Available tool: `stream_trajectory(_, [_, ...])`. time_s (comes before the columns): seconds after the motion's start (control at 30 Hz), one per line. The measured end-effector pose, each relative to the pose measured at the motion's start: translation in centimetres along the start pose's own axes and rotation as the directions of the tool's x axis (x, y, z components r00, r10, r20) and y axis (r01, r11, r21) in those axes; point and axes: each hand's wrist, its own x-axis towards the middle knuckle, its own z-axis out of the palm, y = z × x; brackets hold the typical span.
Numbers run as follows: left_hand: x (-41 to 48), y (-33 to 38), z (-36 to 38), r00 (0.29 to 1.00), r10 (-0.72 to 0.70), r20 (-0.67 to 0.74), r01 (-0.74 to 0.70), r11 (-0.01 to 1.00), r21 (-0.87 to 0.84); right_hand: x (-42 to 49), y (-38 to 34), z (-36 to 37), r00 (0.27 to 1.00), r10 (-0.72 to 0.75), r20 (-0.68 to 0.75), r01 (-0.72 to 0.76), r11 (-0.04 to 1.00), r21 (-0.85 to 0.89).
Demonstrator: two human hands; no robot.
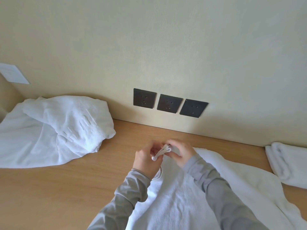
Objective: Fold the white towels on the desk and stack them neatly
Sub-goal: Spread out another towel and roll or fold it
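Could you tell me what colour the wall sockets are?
The sockets are dark grey; head view shows them.

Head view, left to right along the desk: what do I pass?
Crumpled towel pile → left hand → right hand → folded towel at the right edge. The spread towel both hands pinch overlaps them, so it's left out.

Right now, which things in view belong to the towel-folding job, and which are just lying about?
Belongs to the job: the towel being folded, its bunched edge pinched by the left hand and the right hand; the crumpled towel heap at the left; the folded towel at the right; the desk.
Just there: three dark wall sockets; a white wall plate at far left.
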Motion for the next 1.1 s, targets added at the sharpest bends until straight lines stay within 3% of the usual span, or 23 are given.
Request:
stream_trajectory(0.27, [-1.6,-1.6,-0.9,0.992,0.112,0.064,-0.112,0.994,0.0,0.8,-0.1,-0.8,0.992,0.065,-0.105,-0.052,0.991,0.122])
stream_trajectory(0.7, [-4.1,-4.2,-0.9,0.983,-0.115,0.142,0.114,0.993,0.017,0.8,1.0,-0.5,0.964,0.113,-0.24,-0.076,0.984,0.159])
stream_trajectory(0.93, [-5.2,-6.2,-1.9,0.942,-0.195,0.273,0.159,0.976,0.146,0.9,2.1,-1.2,0.849,0.243,-0.469,-0.128,0.956,0.264])
stream_trajectory(1.1, [-5.3,-8.2,-4.4,0.892,-0.327,0.312,0.247,0.931,0.269,0.6,4.1,-3.2,0.792,0.298,-0.533,-0.186,0.949,0.255])
